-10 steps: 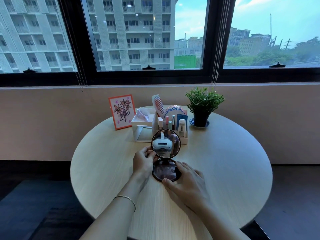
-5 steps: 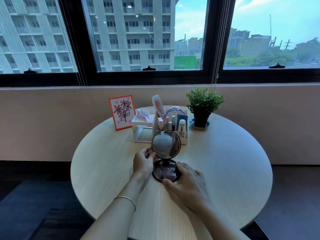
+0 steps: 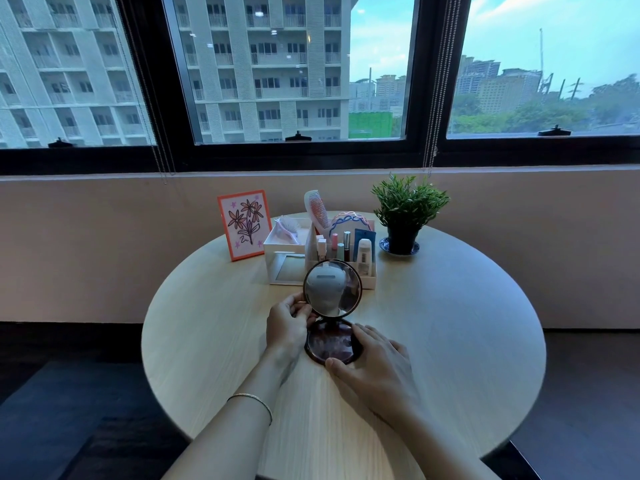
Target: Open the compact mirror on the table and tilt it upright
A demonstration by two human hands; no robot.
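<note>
A: Brown-rimmed compact mirror (image 3: pixel 331 311) was open in this frame, near the middle of the pale wood table (image 3: pixel 450 323). Its base lay flat on the wood and its lid stood up nearly vertical, glass facing you.

B: Your hands?

A: Your left hand (image 3: pixel 287 325) was at the lid's left edge, fingers (image 3: pixel 300 308) curled and pinching the rim. Your right hand (image 3: pixel 375 367) lay over the base's right side, fingers loosely spread, thumb at the base's near edge, so it was pressing on or bracing the base. I couldn't tell how firmly.

B: Anything on the wrist?

A: Thin bracelet (image 3: pixel 252 401) on your left forearm, on your side of the compact.

B: What sat around the compact?

A: Just behind the lid was a white organizer box (image 3: pixel 289 265) with tubes and lipsticks standing in it, a pink comb (image 3: pixel 317 211) sticking up, and a hairbrush in its left part. The lid's top edge overlapped the box in view; I couldn't tell if they touched. Behind and left of the compact stood an orange-framed flower picture (image 3: pixel 245 225), upright. Behind and right of the compact was a potted green plant (image 3: pixel 407 206) in a dark pot on a small blue saucer. Glass in the lid reflected a pale headset shape, blurred.
</note>
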